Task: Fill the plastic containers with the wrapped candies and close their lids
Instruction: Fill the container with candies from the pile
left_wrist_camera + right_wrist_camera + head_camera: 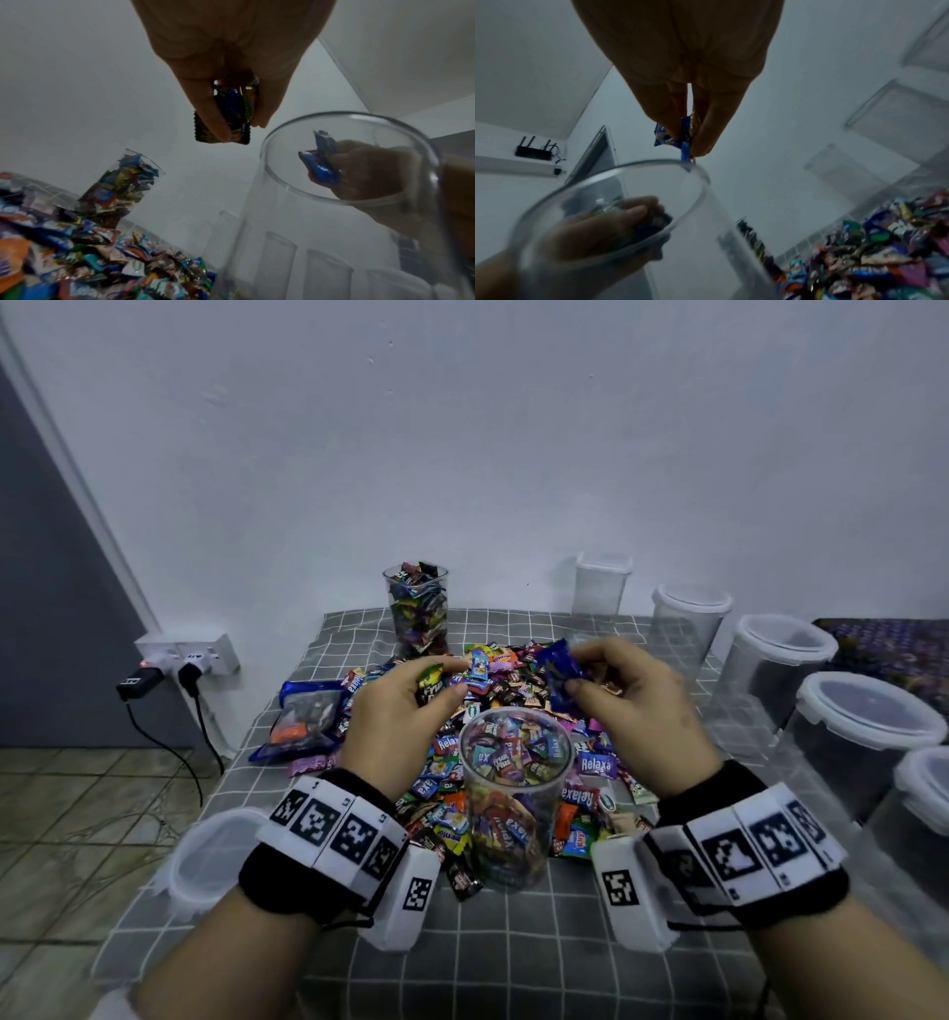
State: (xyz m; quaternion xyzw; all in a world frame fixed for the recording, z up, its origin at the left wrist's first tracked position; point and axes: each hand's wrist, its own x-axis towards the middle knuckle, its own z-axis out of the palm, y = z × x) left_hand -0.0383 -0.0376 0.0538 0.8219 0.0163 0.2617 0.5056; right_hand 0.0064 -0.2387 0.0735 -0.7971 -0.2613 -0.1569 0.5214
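Head view: above the open, nearly full container point(515, 806) on the tabletop point(513, 947), the left hand point(398, 706) pinches wrapped candies point(430, 686), perhaps two; the right hand point(637, 698) pinches a blue candy point(560, 667).

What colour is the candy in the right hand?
Blue: the candy pinched by the right hand shows best in the head view.

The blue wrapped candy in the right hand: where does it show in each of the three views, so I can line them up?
Head: blue wrapped candy right of centre, pinched by the right hand, beyond the open container.
Left wrist: right of centre, seen through that container's rim.
Right wrist: centre, at the fingertips, above the rim.
Shared landmark: the open container's round rim.
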